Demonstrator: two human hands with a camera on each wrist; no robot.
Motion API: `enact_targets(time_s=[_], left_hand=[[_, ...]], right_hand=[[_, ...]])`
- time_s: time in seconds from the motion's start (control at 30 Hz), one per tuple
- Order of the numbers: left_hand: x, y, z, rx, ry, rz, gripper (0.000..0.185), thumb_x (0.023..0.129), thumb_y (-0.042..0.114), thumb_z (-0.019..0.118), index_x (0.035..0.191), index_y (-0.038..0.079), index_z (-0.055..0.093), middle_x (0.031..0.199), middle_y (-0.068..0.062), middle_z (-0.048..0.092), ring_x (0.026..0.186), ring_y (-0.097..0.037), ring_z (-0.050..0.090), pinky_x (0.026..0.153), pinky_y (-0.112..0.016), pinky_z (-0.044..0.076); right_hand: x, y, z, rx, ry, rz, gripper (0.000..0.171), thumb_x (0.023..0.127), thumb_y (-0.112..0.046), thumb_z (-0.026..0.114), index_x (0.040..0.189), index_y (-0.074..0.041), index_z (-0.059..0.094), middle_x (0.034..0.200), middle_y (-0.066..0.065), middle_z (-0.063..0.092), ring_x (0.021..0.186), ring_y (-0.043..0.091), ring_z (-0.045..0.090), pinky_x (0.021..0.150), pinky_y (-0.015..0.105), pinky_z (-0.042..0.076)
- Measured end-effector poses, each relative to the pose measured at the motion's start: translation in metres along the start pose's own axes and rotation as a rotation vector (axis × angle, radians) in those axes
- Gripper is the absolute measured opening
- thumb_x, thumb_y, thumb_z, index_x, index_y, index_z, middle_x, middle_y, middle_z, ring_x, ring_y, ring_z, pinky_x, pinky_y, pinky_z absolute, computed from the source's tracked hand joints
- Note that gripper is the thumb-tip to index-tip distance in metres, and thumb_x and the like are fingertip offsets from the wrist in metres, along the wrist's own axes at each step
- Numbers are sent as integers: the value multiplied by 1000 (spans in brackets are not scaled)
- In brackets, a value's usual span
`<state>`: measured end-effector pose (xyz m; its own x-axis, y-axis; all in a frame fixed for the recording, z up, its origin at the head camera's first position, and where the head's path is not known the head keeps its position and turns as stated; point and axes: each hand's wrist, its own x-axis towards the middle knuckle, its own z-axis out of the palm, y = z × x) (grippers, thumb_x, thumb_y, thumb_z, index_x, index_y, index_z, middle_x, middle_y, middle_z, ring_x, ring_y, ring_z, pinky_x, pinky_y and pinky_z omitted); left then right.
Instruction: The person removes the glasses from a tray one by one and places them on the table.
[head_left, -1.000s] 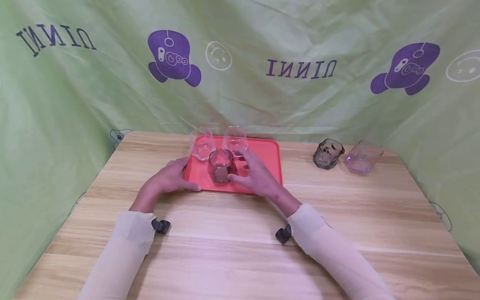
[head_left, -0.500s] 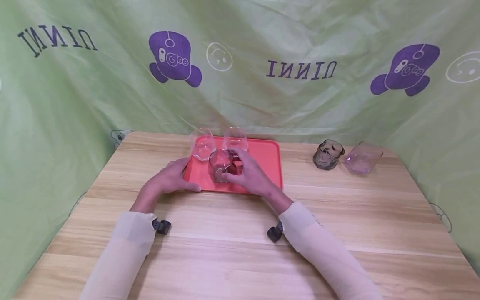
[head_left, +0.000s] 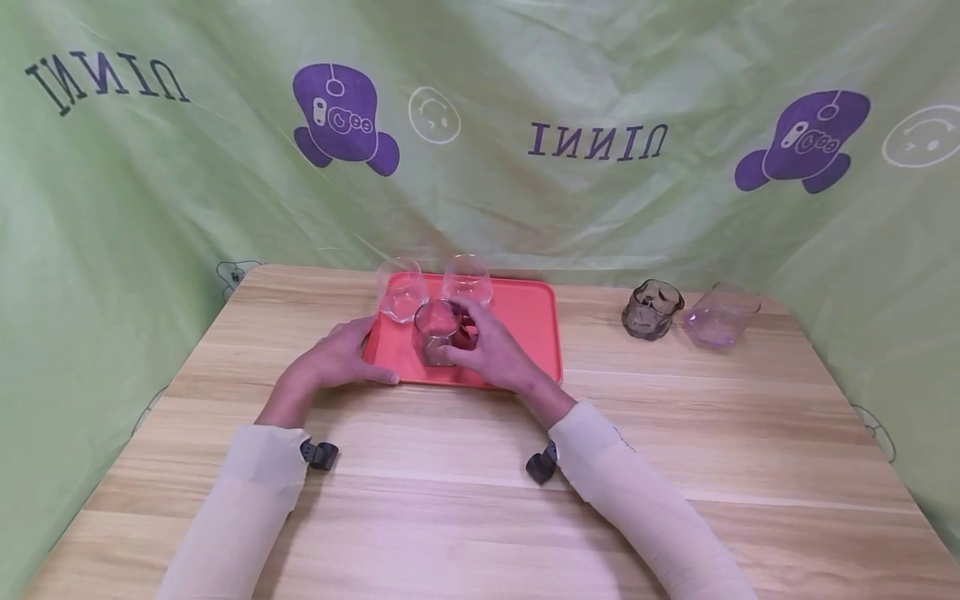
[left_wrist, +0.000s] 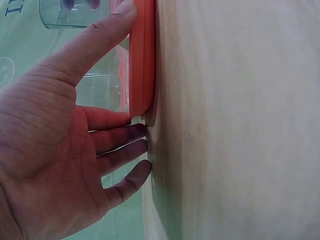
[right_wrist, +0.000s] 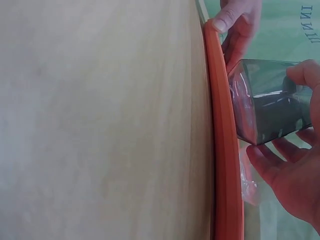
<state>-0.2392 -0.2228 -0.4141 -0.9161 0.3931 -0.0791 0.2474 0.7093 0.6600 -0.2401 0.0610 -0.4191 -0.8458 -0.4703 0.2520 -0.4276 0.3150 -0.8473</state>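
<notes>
A smoky grey, faceted glass tumbler (head_left: 437, 332) stood just left of the frame's centre in the head view, upright on the near part of a flat coral-red plastic tray (head_left: 525, 321). The right hand (head_left: 487, 354) was curled round it from the right, thumb on the near side and fingers on the far side; in the right wrist view the tumbler (right_wrist: 265, 102) appeared at the right edge, its thick base touching the tray (right_wrist: 225, 150) and fingertips (right_wrist: 302, 72) pressed to its wall. The left hand (head_left: 341, 358) lay at the tray's left near corner, its thumb hooked over the raised rim and its fingers laid on the wood; the left wrist view showed that hand (left_wrist: 60, 145) with the thumb on the rounded rim (left_wrist: 141, 60) and the remaining fingers fairly straight beside it, nothing enclosed.

Behind the tumbler, towards the tray's far left corner, stood two clear, rounded glass cups (head_left: 402, 287) side by side, close to it. Well to the right, off the tray, a second smoky grey glass (head_left: 651, 310) and a pale violet glass (head_left: 718, 315) stood beside each other on the pale, straight-grained wooden tabletop (head_left: 480, 517). Cream sleeves (head_left: 645, 500) covered both forearms. A wrinkled light green cloth backdrop (head_left: 525, 217) filled the upper half of the frame, printed with purple cartoon figures, faint smiley outlines and upside-down dark lettering that appeared to spell "UNNI".
</notes>
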Motion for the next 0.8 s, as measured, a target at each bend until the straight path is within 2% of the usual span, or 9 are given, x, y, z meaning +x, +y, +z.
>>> enact_targets(time_s=[0.17,0.37,0.63,0.8], left_hand=[[0,0,1,7,2,-4,96,74,38,94,150,4,45,133,-15,59,116,-33,55,101,-51,47],[-1,1,0,13,7,2,96,74,36,94,150,4,45,133,-16,59,117,-33,55,102,-52,46],[-1,0,0,8,6,16,94,74,35,94,149,4,46,130,-15,60,115,-32,56,100,-51,47],[0,-1,1,13,4,14,94,74,37,94,148,4,47,129,-15,61,113,-32,56,99,-50,48]], right_hand=[[-1,0,0,8,-1,2,78,92,-15,79,157,-10,36,145,18,51,126,34,55,102,40,50],[2,1,2,8,5,-8,80,89,-14,81,156,-8,37,143,18,53,121,34,57,99,40,51],[4,2,4,6,0,-50,81,89,-9,80,157,-4,36,148,19,49,129,35,52,107,43,46],[4,2,4,6,8,-56,79,88,-8,82,154,-7,40,145,18,52,127,35,54,106,42,47]])
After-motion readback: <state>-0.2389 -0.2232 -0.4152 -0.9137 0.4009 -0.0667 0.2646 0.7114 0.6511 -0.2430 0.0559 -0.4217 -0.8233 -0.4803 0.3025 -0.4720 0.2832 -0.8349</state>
